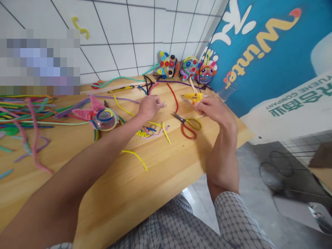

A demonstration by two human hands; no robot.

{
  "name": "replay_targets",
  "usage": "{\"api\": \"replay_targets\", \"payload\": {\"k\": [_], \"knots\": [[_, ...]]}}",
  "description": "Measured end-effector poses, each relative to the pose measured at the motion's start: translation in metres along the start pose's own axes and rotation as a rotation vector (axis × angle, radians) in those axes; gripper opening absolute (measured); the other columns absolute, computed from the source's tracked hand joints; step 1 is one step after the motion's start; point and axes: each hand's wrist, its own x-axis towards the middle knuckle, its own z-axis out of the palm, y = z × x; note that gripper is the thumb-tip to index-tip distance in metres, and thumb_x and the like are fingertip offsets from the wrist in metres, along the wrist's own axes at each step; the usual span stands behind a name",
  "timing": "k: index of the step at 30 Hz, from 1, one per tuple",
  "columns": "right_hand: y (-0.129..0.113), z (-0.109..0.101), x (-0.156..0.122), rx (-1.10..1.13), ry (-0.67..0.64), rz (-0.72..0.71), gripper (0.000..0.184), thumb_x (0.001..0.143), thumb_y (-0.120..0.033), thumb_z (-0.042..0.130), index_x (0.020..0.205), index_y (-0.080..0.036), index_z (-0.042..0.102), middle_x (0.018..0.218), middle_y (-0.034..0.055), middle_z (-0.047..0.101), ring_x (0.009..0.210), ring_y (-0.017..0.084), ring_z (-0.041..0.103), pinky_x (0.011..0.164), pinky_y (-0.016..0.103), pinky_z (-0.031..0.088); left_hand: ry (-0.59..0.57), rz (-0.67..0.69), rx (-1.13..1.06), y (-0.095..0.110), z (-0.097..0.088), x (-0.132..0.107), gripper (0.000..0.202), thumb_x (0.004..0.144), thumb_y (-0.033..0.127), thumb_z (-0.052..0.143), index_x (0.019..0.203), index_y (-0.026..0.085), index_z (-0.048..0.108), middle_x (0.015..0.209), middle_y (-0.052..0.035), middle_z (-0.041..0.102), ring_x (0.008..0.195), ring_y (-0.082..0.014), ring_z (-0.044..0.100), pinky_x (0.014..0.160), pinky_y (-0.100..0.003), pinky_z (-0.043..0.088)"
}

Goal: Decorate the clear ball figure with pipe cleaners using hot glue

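My right hand (214, 109) is wrapped round the handle of a yellow hot glue gun (192, 97), its nozzle pointing left above the table. My left hand (150, 108) hovers over the tabletop to the left of that nozzle. Its thumb and fingers are pinched together; whatever they hold is too small to make out. Scissors (187, 124) with red and yellow handles lie below the glue gun. Beyond my left forearm rests a clear plastic ball (105, 119) with pink fuzzy pointed pieces. Bent pipe cleaners (165, 132) lie near my left wrist.
Three decorated balls (191, 67) stand along the wall at the back. A yellow utility knife (124, 89) lies near the wall. Many coloured pipe cleaners (33, 129) spread over the left side of the wooden table (155, 173). A blue printed banner (272, 52) borders the right.
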Motion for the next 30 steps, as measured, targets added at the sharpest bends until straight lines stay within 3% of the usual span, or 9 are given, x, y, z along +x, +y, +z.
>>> {"api": "replay_targets", "payload": {"k": [7, 11, 14, 19, 23, 26, 30], "knots": [[0.047, -0.012, 0.012, -0.184, 0.127, 0.120, 0.036, 0.090, -0.045, 0.086, 0.063, -0.027, 0.070, 0.059, -0.0006, 0.067, 0.061, 0.021, 0.063, 0.063, 0.034, 0.049, -0.033, -0.002, 0.054, -0.003, 0.000, -0.001, 0.052, 0.109, 0.048, 0.067, 0.064, 0.022, 0.064, 0.072, -0.0097, 0.069, 0.087, -0.0294, 0.067, 0.083, -0.037, 0.042], [0.050, -0.001, 0.018, -0.300, 0.178, 0.201, 0.030, 0.080, -0.052, 0.093, 0.085, -0.026, 0.078, 0.083, 0.0051, 0.078, 0.080, 0.027, 0.073, 0.073, 0.039, 0.055, -0.005, 0.031, -0.002, -0.001, -0.009, -0.002, 0.051, 0.112, 0.042, 0.056, 0.065, 0.022, 0.060, 0.074, -0.0089, 0.070, 0.082, -0.0269, 0.064, 0.083, -0.038, 0.044], [0.044, 0.015, 0.024, -0.323, 0.116, 0.187, 0.035, 0.081, -0.050, 0.092, 0.101, -0.024, 0.078, 0.101, 0.0108, 0.082, 0.095, 0.033, 0.076, 0.086, 0.045, 0.059, 0.014, 0.079, -0.008, 0.000, -0.020, -0.011, 0.042, 0.108, 0.033, 0.053, 0.069, 0.021, 0.063, 0.075, -0.0062, 0.071, 0.079, -0.0240, 0.064, 0.081, -0.036, 0.045], [0.035, 0.035, 0.034, -0.346, 0.089, 0.189, 0.023, 0.093, -0.041, 0.078, 0.106, -0.023, 0.075, 0.109, 0.0153, 0.080, 0.108, 0.039, 0.075, 0.097, 0.052, 0.057, -0.092, 0.266, -0.045, -0.010, -0.036, -0.063, 0.031, 0.107, 0.032, 0.057, 0.085, 0.019, 0.074, 0.085, -0.0053, 0.078, 0.082, -0.0226, 0.070, 0.079, -0.034, 0.048], [0.024, 0.036, 0.029, -0.255, 0.099, 0.086, 0.020, 0.095, -0.035, 0.068, 0.112, -0.025, 0.073, 0.109, 0.0116, 0.077, 0.103, 0.035, 0.070, 0.094, 0.049, 0.053, -0.139, 0.492, -0.067, -0.036, -0.042, -0.121, 0.026, 0.111, 0.031, 0.059, 0.101, 0.020, 0.081, 0.102, -0.0080, 0.085, 0.092, -0.0240, 0.077, 0.086, -0.037, 0.056], [0.012, 0.031, 0.018, -0.101, -0.010, -0.091, 0.017, 0.095, -0.039, 0.069, 0.108, -0.027, 0.071, 0.103, 0.0051, 0.073, 0.093, 0.027, 0.064, 0.086, 0.042, 0.051, -0.100, 0.623, -0.029, -0.056, -0.045, -0.152, 0.020, 0.112, 0.025, 0.061, 0.114, 0.020, 0.081, 0.112, -0.0095, 0.086, 0.109, -0.0272, 0.079, 0.100, -0.043, 0.060], [0.000, 0.027, 0.008, -0.002, -0.204, -0.156, 0.022, 0.093, -0.047, 0.075, 0.101, -0.027, 0.073, 0.097, 0.0030, 0.072, 0.091, 0.025, 0.061, 0.079, 0.039, 0.050, -0.039, 0.677, 0.008, -0.073, -0.048, -0.168, 0.018, 0.113, 0.021, 0.061, 0.117, 0.018, 0.079, 0.112, -0.0086, 0.086, 0.107, -0.0260, 0.079, 0.097, -0.042, 0.061]]}}
